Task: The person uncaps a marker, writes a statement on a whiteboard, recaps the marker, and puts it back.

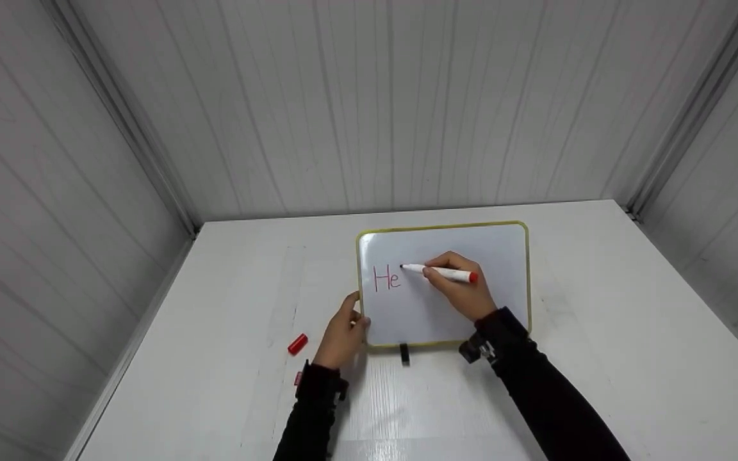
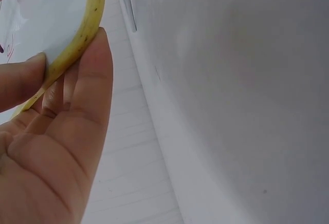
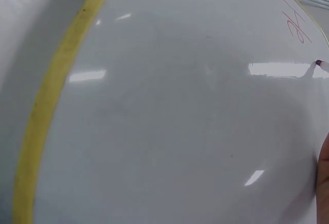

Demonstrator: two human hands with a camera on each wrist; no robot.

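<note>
My right hand (image 1: 465, 291) pinches the marker (image 1: 442, 273), tip apparently just past the red "He" (image 1: 387, 279) on the whiteboard (image 1: 503, 256), whose near-left corner my left hand (image 1: 342, 333) grips, most of the surface unwritten

Red handwritten "He" on whiteboard (image 1: 446, 256), left of centre

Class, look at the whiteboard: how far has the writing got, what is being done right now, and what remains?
Done: the cap is off and lies on the table; "He" is written in red on the whiteboard. In hand: the right hand holds the marker, tip just right of the "e"; the left hand grips the board's lower left corner. Left: whatever follows "He"; most of the board is blank.
</note>
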